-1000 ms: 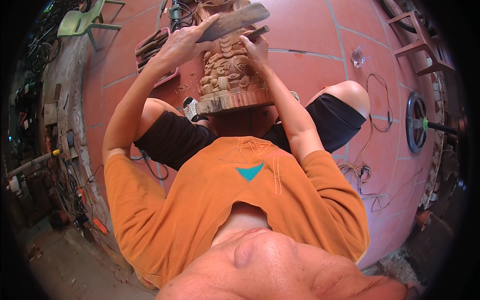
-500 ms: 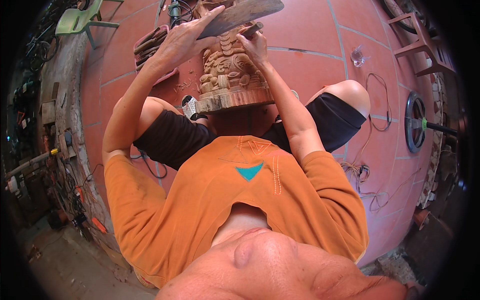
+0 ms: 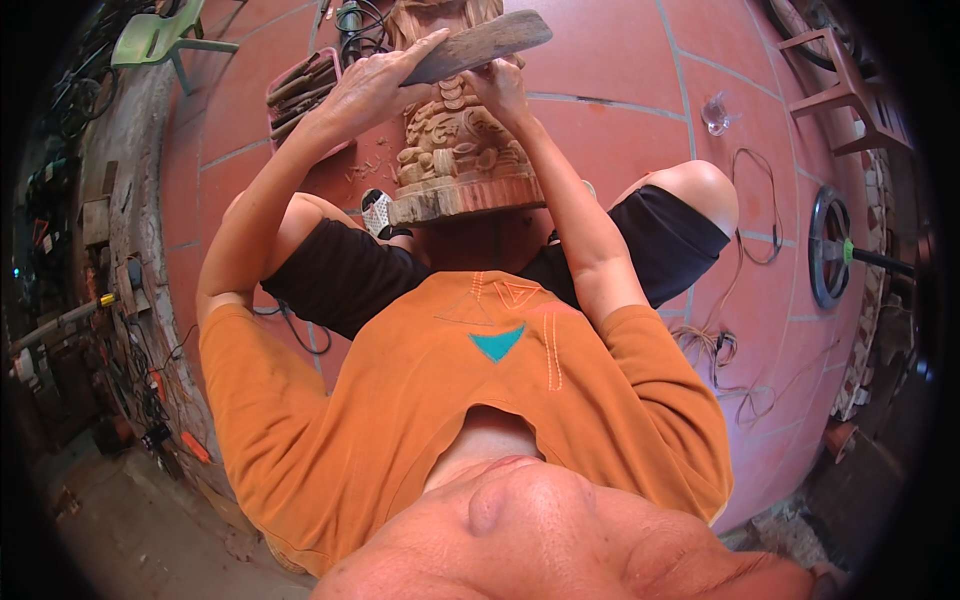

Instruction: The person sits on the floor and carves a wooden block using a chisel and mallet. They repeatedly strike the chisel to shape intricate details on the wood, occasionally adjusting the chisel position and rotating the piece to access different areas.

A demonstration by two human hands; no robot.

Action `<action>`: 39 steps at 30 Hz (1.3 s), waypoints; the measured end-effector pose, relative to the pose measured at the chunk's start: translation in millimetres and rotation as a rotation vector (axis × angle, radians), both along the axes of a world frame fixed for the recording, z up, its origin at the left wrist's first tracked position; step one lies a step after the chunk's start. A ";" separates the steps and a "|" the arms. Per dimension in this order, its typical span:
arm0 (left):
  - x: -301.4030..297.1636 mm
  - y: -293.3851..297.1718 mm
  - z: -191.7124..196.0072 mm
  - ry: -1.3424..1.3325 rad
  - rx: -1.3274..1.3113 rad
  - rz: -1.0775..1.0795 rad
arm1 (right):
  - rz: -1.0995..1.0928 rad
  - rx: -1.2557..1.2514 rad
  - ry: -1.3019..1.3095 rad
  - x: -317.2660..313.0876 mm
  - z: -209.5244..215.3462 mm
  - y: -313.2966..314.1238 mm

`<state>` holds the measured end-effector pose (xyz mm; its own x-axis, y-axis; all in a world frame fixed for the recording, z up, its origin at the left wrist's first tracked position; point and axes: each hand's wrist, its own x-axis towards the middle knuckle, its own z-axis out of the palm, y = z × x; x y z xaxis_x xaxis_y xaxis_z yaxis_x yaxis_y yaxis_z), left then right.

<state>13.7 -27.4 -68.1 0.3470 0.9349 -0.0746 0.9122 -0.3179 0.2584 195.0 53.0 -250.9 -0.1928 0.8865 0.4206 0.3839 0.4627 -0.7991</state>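
My left hand (image 3: 375, 88) is closed round the grip end of a flat, worn wooden mallet (image 3: 485, 45), which slants up to the right. Beneath the mallet, my right hand (image 3: 500, 92) is wrapped round a wooden-handled chisel (image 3: 515, 61); only a bit of its handle end shows, and its blade is hidden. Both hands are over a carved wooden sculpture (image 3: 450, 160) between my legs, with rounded relief figures and a rough-edged base facing me. The mallet and hands cover part of its middle.
A pink tray (image 3: 346, 150) of wooden-handled tools stands left of the carving, wood chips (image 3: 372, 168) near it. On the right are a clear glass (image 3: 715, 114), loose cables (image 3: 715, 345), a brown plastic stool (image 3: 845, 95) and a black wheel (image 3: 828, 245). A green chair (image 3: 160, 38) stands far left.
The mallet has come down and slightly left, onto or close over the chisel's handle end, which showed more fully before. My right hand has shifted slightly left.
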 end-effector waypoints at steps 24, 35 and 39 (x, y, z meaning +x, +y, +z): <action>-21.0 -5.6 -6.9 -0.070 0.080 0.023 | 0.004 -0.217 0.302 3.7 -41.5 11.1; -9.6 -9.9 -12.0 -0.152 0.110 -0.048 | -0.083 -0.048 0.132 -1.0 -32.7 4.7; -6.8 -7.6 -14.1 -0.088 0.082 -0.065 | -0.085 0.018 0.092 -0.9 -34.0 4.0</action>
